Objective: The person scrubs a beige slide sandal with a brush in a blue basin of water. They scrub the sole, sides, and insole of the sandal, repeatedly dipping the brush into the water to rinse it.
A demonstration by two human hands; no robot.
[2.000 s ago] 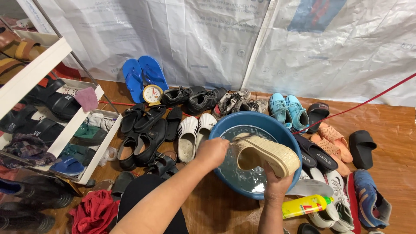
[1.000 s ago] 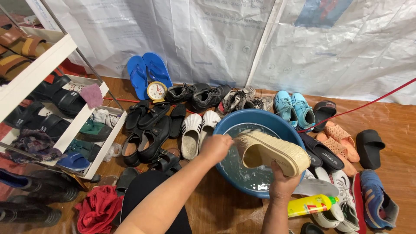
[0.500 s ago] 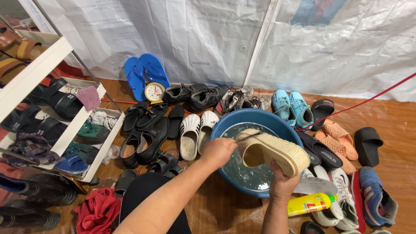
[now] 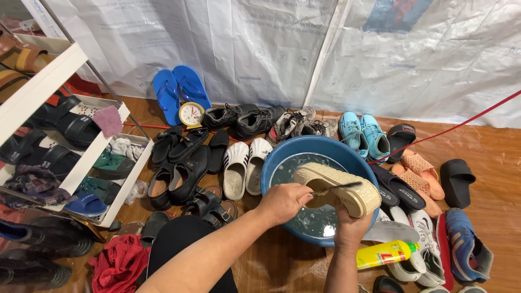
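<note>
Shoe: a beige platform shoe (image 4: 337,187) with a woven-look sole is held on its side over the blue basin (image 4: 282,157), above the soapy water.
Right hand: the right hand (image 4: 350,221) grips the shoe from below at its nearer end, fingers wrapped around the sole; it is closed on the shoe.
Left hand: the left hand (image 4: 283,202) sits just left of the shoe, fist closed around the handle of a dark brush (image 4: 336,188), whose thin handle runs across the shoe's opening.
Relative position: the shoe lies between the two hands, touching the right one and met by the brush from the left.
Basin: it stands on the wooden floor (image 4: 488,146), ringed by footwear.
Nearby left: white clogs (image 4: 244,165) lie just beside the basin's left rim, with black shoes (image 4: 182,168) further left.
Nearby right: a yellow bottle (image 4: 386,254) lies on its side near the right wrist; orange sandals (image 4: 420,173) and turquoise sneakers (image 4: 362,134) sit beyond the rim.
Far side: blue flip-flops (image 4: 179,89) lean on the plastic sheet, a small clock (image 4: 191,114) before them.
Left edge: a white shoe rack (image 4: 54,76) holds more pairs.
</note>
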